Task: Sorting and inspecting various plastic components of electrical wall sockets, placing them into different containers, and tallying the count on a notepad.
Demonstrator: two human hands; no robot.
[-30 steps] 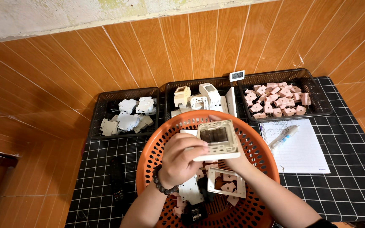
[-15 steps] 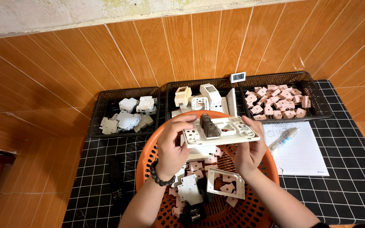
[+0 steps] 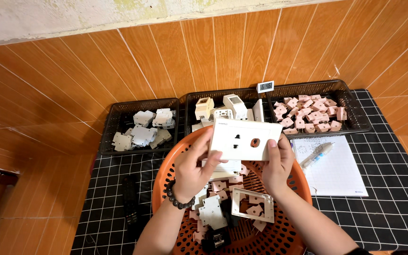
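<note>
Both hands raised over the orange basket (image 3: 166, 182), holding one white socket plate (image 3: 245, 139) between them, face toward the camera, slightly tilted, right end lower. Plate sits just above picture centre.

Left hand (image 3: 192, 170): closed on the plate's left end, thumb across the lower front edge, fingers behind. Dark bead bracelet (image 3: 175, 198) on that wrist.

Right hand (image 3: 277, 165): gripping the plate's right end, thumb tip on the front near the lower right corner, other fingers hidden behind.

Plate front shows small slots near the middle and a round opening to the right of them.

Basket below, at 6 o'clock from the plate: loose white and pale pink plastic parts, a white rectangular frame (image 3: 253, 205) lying flat, a black piece (image 3: 216, 241) near the bottom edge.

At 12 o'clock, along the wall: three black trays side by side. Left tray (image 3: 114, 123) with white-grey parts; middle tray (image 3: 190, 101) with cream and white housings; right tray (image 3: 355, 111) with pink pieces. A small display (image 3: 265, 87) stands on the rim between middle and right trays.

At 3 o'clock: paper sheet (image 3: 336, 170) on the black checked table (image 3: 393, 189), a pen (image 3: 317, 155) lying on it.

At 8 o'clock: a dark remote-like object (image 3: 130, 200) on the table, beside the basket.
</note>
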